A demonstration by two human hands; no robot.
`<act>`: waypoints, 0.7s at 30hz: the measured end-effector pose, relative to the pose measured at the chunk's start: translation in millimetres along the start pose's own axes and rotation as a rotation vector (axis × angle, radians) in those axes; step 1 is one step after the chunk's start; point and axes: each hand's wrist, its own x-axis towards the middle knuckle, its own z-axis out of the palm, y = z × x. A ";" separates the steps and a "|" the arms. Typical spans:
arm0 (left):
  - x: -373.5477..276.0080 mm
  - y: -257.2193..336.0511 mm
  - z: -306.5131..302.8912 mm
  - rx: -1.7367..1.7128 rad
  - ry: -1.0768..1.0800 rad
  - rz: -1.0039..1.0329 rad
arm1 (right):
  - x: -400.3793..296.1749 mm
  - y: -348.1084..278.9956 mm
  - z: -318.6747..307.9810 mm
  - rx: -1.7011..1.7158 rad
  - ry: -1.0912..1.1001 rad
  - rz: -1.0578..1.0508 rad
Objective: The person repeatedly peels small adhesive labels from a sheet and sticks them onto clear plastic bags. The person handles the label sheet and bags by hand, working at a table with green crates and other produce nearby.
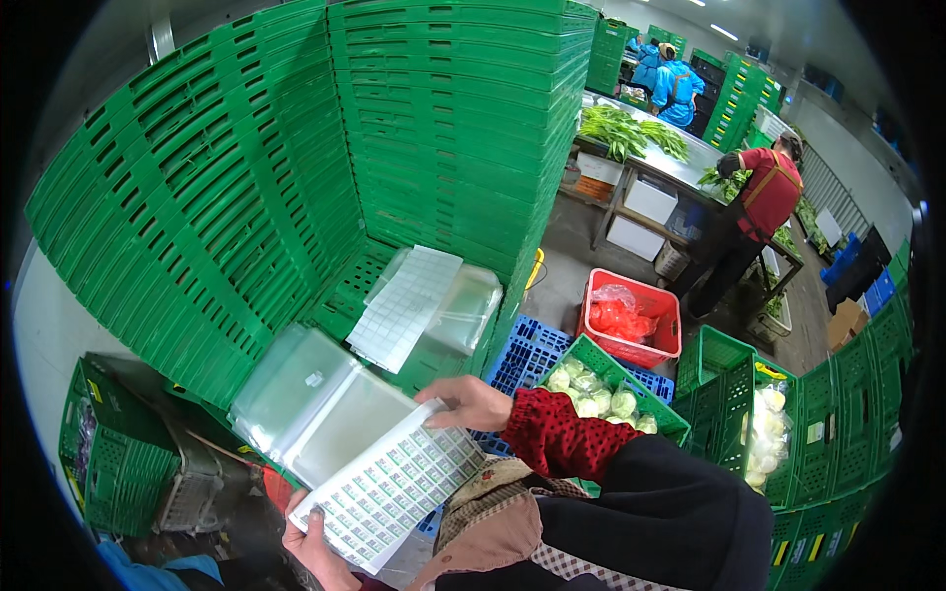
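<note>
Both my hands hold a sheet of small printed labels (pixel 403 484) in front of my body. My left hand (pixel 318 543) grips its lower left corner, with the thumb on top. My right hand (pixel 465 402) pinches its upper right edge. Just beyond the sheet, stacks of clear plastic bags (pixel 325 406) lie on a green crate. Farther in, a white gridded sheet (pixel 406 306) lies across more clear plastic bags (pixel 469 310), beside tall stacks of green crates (pixel 451 133).
Right of the stacks stand a red crate (pixel 635 351) holding red plastic bags and a green crate (pixel 669 428) of bagged round pale vegetables, near a blue pallet (pixel 528 347). A co-worker (pixel 768 192) handles leafy greens at a metal table (pixel 691 166); others in blue are farther back.
</note>
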 end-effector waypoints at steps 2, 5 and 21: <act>3.1 -6.5 -1.9 0.007 0.027 0.012 | 0.6 -0.2 -7.7 -0.063 -0.052 0.048; 14.3 -30.3 -3.9 -0.232 0.080 -0.032 | 1.1 -1.7 -13.5 -0.093 -0.088 0.134; 21.0 -23.6 5.3 -0.218 -0.012 0.013 | 9.4 -11.4 -31.2 -0.225 -0.128 0.037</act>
